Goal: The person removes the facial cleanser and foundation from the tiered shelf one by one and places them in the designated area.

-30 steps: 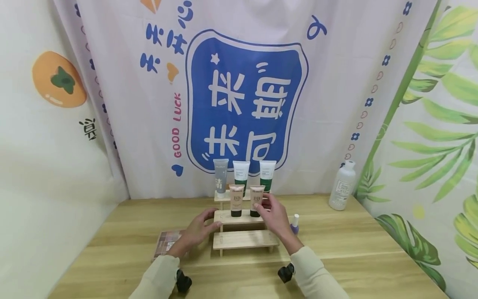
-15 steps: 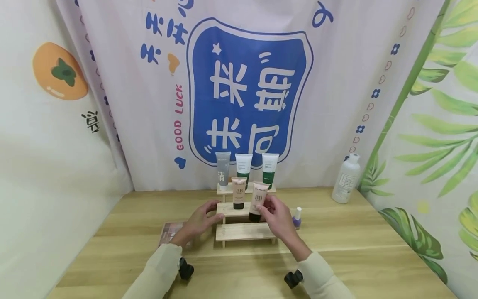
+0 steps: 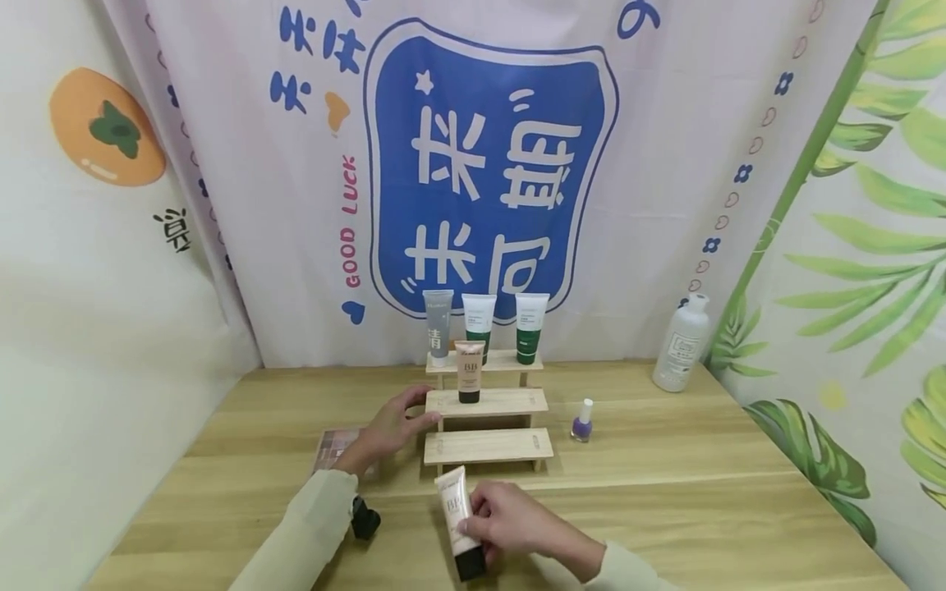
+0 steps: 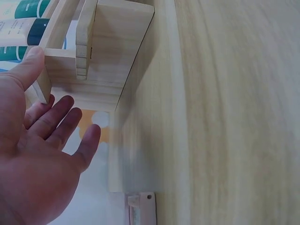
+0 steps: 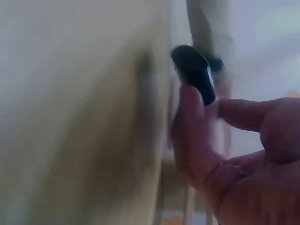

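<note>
My right hand [image 3: 513, 519] holds a beige BB cream tube [image 3: 452, 501] with a black cap, tilted, in front of the wooden tiered stand [image 3: 510, 402]. In the right wrist view the tube's black cap [image 5: 193, 70] shows between thumb and fingers, blurred. At the stand's left end is my left hand [image 3: 392, 428], its thumb and index finger [image 4: 40, 112] on either side of the middle tier's edge. A second BB cream tube [image 3: 469, 371] stands on that tier. On the top tier are a grey tube [image 3: 438, 324] and two white-and-green tubes [image 3: 529, 328].
A purple nail polish bottle [image 3: 581, 423] stands right of the stand, and a white bottle [image 3: 680, 345] at the table's back right. Partly behind my left forearm lies a makeup palette [image 3: 332, 447]. A printed cloth [image 3: 296, 246] hangs behind the table [image 3: 665, 492].
My right hand has taken one BB cream tube off the middle tier and brought it down toward me, in front of the stand. My left hand has stayed at the stand's left end.
</note>
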{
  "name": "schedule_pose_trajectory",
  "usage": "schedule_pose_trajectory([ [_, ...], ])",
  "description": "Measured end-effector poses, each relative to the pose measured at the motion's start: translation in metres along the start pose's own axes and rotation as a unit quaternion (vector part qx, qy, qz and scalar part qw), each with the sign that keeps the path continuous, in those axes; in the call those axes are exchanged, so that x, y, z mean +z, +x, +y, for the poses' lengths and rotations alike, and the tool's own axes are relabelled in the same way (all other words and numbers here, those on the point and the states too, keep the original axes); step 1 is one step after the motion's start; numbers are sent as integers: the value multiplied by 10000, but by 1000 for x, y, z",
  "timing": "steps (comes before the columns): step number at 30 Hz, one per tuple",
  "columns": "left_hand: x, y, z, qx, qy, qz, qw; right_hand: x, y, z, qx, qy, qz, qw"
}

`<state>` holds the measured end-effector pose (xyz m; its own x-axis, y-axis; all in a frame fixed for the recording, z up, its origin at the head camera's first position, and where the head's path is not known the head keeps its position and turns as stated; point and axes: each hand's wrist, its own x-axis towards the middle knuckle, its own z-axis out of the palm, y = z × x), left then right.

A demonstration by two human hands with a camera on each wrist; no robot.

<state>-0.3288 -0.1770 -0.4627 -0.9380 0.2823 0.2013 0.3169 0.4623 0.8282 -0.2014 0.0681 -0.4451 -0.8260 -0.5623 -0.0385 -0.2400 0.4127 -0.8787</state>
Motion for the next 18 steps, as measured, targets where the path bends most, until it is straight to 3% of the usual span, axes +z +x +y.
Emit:
schedule_pose_trajectory([
  [5,-1,3,3,-20,134,22,9999,16,0,-1,305,-35,-403,9987],
  [10,1,2,3,-13,158,45,9999,20,2,-8,418,-277,-493,9975],
  [15,3,1,1,-69,197,55,9998,27,5,-15,244,-1168,-537,9914],
  [18,2,4,4,-88,182,39,9998,30,7,-19,61,-1914,-496,9802],
])
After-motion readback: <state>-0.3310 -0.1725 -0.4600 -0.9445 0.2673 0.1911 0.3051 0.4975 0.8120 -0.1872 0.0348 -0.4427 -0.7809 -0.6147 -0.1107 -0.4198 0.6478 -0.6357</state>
